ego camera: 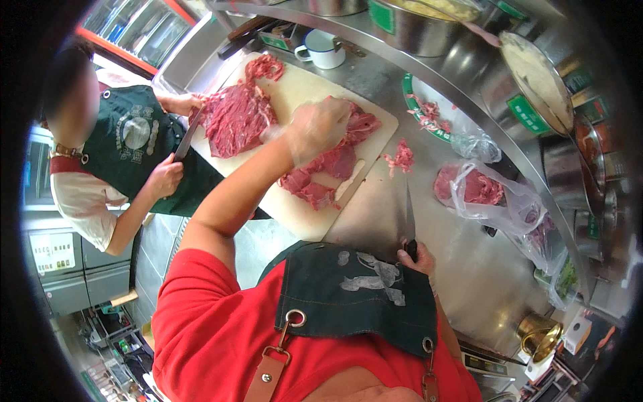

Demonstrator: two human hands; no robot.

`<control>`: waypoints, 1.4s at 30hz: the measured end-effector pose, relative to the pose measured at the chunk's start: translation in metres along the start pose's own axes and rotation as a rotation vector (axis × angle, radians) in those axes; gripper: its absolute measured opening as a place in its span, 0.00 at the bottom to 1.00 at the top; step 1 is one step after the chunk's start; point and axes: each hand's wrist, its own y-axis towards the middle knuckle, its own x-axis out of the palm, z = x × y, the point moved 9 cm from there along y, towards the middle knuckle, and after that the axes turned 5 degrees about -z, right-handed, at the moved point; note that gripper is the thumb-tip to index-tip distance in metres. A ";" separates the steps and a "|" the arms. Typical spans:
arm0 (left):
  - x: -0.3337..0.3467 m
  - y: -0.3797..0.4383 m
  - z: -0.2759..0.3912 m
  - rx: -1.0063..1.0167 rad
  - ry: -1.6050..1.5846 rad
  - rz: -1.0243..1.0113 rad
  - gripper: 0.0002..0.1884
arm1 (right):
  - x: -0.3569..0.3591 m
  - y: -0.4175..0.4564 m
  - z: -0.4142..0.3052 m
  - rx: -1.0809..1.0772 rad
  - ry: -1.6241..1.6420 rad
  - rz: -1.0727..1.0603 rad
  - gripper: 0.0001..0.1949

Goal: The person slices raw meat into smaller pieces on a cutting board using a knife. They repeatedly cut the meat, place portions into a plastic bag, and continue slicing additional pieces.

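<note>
My right hand (421, 259) grips the black handle of a knife (410, 216), its blade pointing away from me over the steel counter. Blurred, my left hand (319, 125) is above the cutting board (311, 228), over cut pieces of raw red meat (336, 163); whether it holds any cannot be told. A larger slab of raw meat (241, 123) lies on the board's far left side, with a strip of trimmings (264, 68) beyond it. Between the board and the plate sits a small heap of trimmings (401, 157) on the counter.
A co-worker at left touches the slab with one hand (183, 104) and holds a knife (188, 136) in the other. A green-rimmed plate (409, 90) bears scraps. Bagged meat (472, 183) lies right on the counter (452, 271). An enamel mug (324, 50) stands behind. A steel shelf (442, 95) overhangs.
</note>
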 end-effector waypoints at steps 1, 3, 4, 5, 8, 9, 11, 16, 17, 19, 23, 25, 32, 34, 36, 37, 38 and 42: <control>0.001 -0.029 -0.007 -0.008 -0.007 -0.012 0.09 | 0.000 -0.001 -0.003 -0.013 0.049 0.004 0.13; 0.014 -0.080 -0.017 0.005 -0.068 -0.084 0.09 | -0.001 0.002 0.007 0.026 0.039 -0.022 0.12; 0.024 -0.102 -0.019 0.060 -0.059 -0.095 0.12 | -0.001 0.003 0.004 0.008 0.033 -0.038 0.12; 0.032 -0.118 -0.017 0.118 -0.048 -0.106 0.16 | -0.001 0.004 0.002 -0.010 0.029 -0.050 0.12; 0.042 -0.142 -0.001 0.218 -0.022 -0.013 0.20 | -0.004 0.006 0.009 -0.056 0.063 -0.002 0.11; 0.041 -0.146 0.004 0.250 0.003 0.062 0.20 | -0.004 0.007 0.013 -0.035 0.091 0.003 0.11; 0.051 -0.143 0.001 0.171 0.087 0.012 0.24 | -0.005 0.007 0.018 0.008 0.146 0.015 0.11; 0.056 -0.136 -0.022 0.009 -0.130 -0.002 0.28 | -0.003 0.009 0.012 -0.026 0.078 -0.014 0.11; 0.051 -0.139 -0.026 -0.007 -0.147 0.062 0.29 | -0.004 0.009 0.010 -0.039 0.063 -0.008 0.11; 0.031 -0.160 -0.027 -0.020 -0.025 0.301 0.28 | -0.003 0.008 0.003 -0.039 0.031 -0.005 0.11; 0.051 -0.159 -0.029 -0.369 0.263 -0.105 0.28 | -0.001 0.007 0.005 0.012 0.027 0.014 0.12; 0.068 -0.165 -0.020 -0.303 0.160 -0.244 0.27 | -0.001 0.007 0.007 0.020 0.041 0.003 0.12; 0.014 -0.165 -0.028 -0.309 -0.086 0.227 0.11 | 0.000 0.007 0.002 -0.051 0.043 -0.022 0.11; 0.028 -0.151 -0.033 -0.257 -0.105 0.151 0.12 | 0.000 0.008 0.006 -0.002 0.066 -0.036 0.12; 0.043 -0.144 -0.027 -0.239 -0.139 -0.044 0.14 | 0.001 0.007 0.006 0.021 0.076 -0.035 0.12; 0.051 -0.142 -0.023 -0.228 -0.156 -0.144 0.15 | 0.002 0.006 0.003 0.020 0.074 -0.028 0.12; 0.056 -0.144 -0.028 -0.290 -0.229 -0.143 0.15 | 0.002 0.005 0.001 0.018 0.072 -0.022 0.12; 0.071 -0.172 -0.054 -0.612 -0.441 -0.040 0.14 | 0.007 0.007 -0.008 -0.036 -0.341 -0.047 0.12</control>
